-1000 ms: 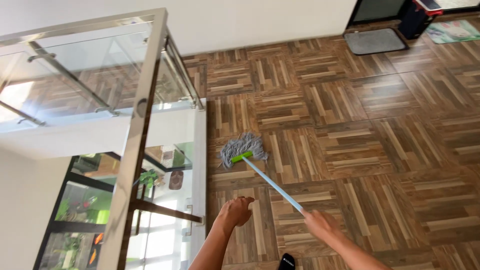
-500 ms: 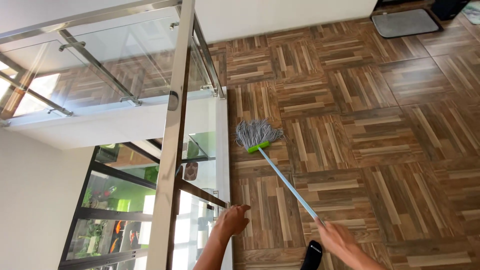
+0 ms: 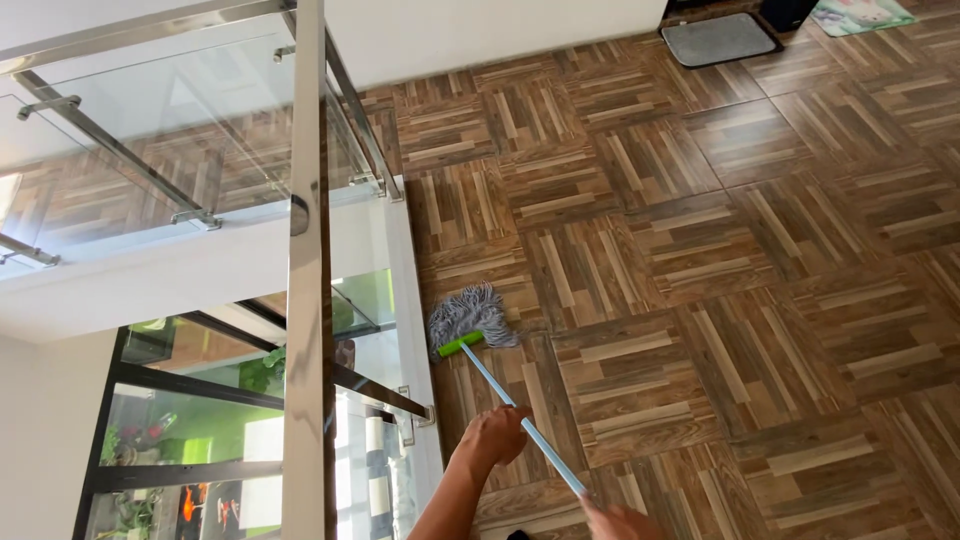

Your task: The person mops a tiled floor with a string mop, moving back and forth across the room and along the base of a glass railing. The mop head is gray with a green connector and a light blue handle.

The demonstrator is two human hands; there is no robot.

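the grey string mop with green clamp lies centre-left; its pale blue metal handle runs down-right. left hand curls around it midway; right hand grips the end.

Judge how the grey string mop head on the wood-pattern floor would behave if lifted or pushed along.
The grey string mop head would probably flop and dangle when lifted, since its loose strands splay flat. Pushed, it likely drags and bunches rather than rolls. Its green clamp and thin pale blue pole, between the left hand and right hand, look stiff and light.
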